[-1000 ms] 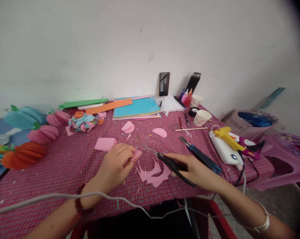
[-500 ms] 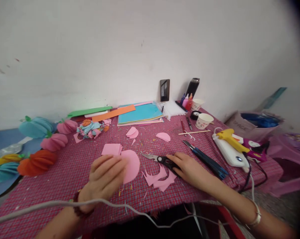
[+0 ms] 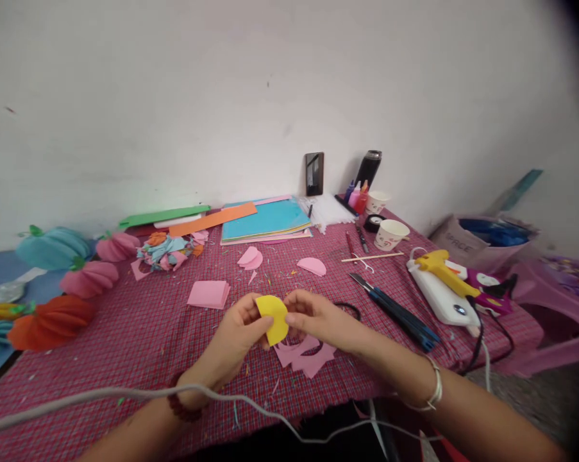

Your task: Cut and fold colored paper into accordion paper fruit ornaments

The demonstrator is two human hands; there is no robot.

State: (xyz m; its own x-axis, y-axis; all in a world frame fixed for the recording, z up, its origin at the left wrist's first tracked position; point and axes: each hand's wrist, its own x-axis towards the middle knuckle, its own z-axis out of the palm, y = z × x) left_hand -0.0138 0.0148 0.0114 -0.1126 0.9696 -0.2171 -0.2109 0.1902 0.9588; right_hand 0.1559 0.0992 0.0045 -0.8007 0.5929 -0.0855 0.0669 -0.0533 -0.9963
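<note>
A yellow paper half-circle is pinched between both hands above the red checked tablecloth. My left hand holds its left edge with closed fingers. My right hand grips its right edge, fingers also closed. Pink paper offcuts lie just below the hands. The black scissors rest on the cloth behind my right hand, mostly hidden by it. A stack of pink squares sits to the left of the hands.
Pink half-circles lie further back, with coloured paper sheets by the wall. Paper cups, pens, a yellow glue gun and a white box stand at right. Paper pumpkins line the left edge. A grey cable crosses near me.
My right hand let go of the scissors, which now lie on the cloth. The large pink piece is gone from my left hand; both hands now hold a yellow half-circle.
</note>
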